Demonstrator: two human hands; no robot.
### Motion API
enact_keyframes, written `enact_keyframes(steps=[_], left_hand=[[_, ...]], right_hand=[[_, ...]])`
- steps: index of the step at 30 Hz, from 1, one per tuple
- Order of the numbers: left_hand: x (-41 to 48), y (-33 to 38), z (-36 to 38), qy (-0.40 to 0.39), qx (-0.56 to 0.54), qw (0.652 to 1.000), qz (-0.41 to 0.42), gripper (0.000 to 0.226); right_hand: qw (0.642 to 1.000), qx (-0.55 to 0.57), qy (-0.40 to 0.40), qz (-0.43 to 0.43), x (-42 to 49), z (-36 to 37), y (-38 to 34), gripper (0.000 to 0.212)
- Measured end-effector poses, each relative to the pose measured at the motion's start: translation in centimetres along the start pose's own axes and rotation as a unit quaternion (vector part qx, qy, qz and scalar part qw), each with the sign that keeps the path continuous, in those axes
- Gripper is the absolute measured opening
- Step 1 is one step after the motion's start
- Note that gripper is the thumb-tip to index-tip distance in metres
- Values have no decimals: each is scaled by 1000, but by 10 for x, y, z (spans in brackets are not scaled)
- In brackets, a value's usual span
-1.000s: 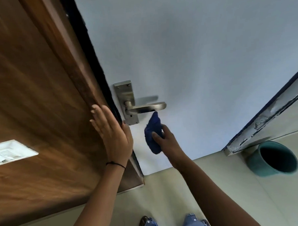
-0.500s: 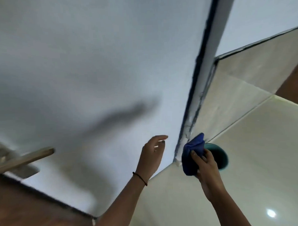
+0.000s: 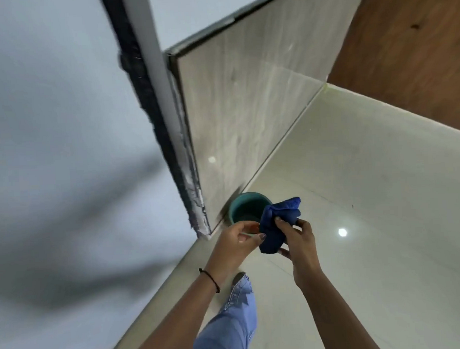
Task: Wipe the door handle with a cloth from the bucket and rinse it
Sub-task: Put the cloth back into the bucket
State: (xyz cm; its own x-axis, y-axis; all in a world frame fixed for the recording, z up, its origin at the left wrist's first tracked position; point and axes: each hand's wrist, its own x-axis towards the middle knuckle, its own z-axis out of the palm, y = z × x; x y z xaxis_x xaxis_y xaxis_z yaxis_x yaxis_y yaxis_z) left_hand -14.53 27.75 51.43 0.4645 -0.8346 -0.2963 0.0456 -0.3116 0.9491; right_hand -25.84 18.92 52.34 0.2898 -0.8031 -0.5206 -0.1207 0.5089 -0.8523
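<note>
Far left: pale door face (image 3: 63, 128), blurred and crossed by soft shadows. The door handle is not in view. A dark, rough-edged strip (image 3: 152, 119) runs down the door's edge to the floor, meeting a tiled wall (image 3: 247, 107).

Centre, at the foot of that wall: teal bucket (image 3: 247, 208) standing on the glossy floor (image 3: 371, 247), tucked into the corner, likely so it stays clear of the door's swing. Its inside is dark; whether it holds water cannot be told.

Left hand (image 3: 237, 242), thin dark band at the wrist, is raised beside the cloth, fingers loosely curled. The thumb tip reaches the cloth's near edge; whether it is actually pinching the fabric I cannot tell.

Blue cloth (image 3: 276, 225) is bunched into a wad, held above the floor, overlapping the bucket's rim from this angle. Bunching probably keeps it from dripping or trailing.

Right hand (image 3: 299, 240) clasps the wad firmly, fingers wrapped round its right side, thumb on top.

Below: a denim-clad leg (image 3: 230, 324) stepping toward the bucket. Right background: brown wood panel (image 3: 408, 47).

Judgement: wiping seems finished; the cloth is headed for the rinse.
</note>
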Motion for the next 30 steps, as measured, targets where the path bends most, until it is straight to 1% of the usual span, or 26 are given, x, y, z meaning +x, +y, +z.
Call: enact_keyframes(steps=[3, 5, 8, 10, 12, 13, 15, 17, 19, 20, 22, 24, 28, 30], left_hand=[[68, -14, 23, 1, -14, 998, -58, 19], [110, -21, 39, 14, -30, 995, -92, 16], [155, -28, 53, 42, -90, 983, -157, 13], [181, -34, 60, 54, -178, 958, -218, 10], [199, -40, 63, 58, -269, 923, -267, 11], [211, -46, 64, 62, -311, 904, -286, 10], [235, -60, 69, 71, -377, 869, -312, 9], [256, -76, 74, 86, -408, 846, -332, 9], [280, -102, 84, 136, -403, 832, -356, 9], [293, -118, 89, 168, -391, 827, -369, 10], [318, -149, 98, 228, -350, 818, -394, 12], [347, -190, 104, 265, -308, 813, -418, 14], [418, -294, 108, 292, -247, 813, -439, 14], [458, -356, 109, 280, -203, 831, -436, 25]], right_hand=[[999, -31, 16, 36, 66, -2, -8, 37], [996, -69, 16, 53, 109, -8, -12, 37], [989, -120, -33, 84, 161, -26, -22, 31], [985, -114, -69, 112, 197, -42, -26, 24], [979, -119, -91, 136, 230, -54, -23, 28], [974, -114, -110, 161, 248, -57, -20, 30], [955, -64, -166, 239, 284, -58, -11, 24], [933, -23, -193, 304, 319, -57, 2, 22], [932, -20, -171, 320, 359, -57, 21, 20], [937, -40, -153, 312, 378, -55, 33, 17], [944, -118, -128, 280, 413, -50, 56, 13], [942, -175, -127, 257, 449, -41, 90, 14], [938, -257, -94, 214, 525, -18, 180, 16], [936, -280, -80, 197, 568, -11, 236, 15]])
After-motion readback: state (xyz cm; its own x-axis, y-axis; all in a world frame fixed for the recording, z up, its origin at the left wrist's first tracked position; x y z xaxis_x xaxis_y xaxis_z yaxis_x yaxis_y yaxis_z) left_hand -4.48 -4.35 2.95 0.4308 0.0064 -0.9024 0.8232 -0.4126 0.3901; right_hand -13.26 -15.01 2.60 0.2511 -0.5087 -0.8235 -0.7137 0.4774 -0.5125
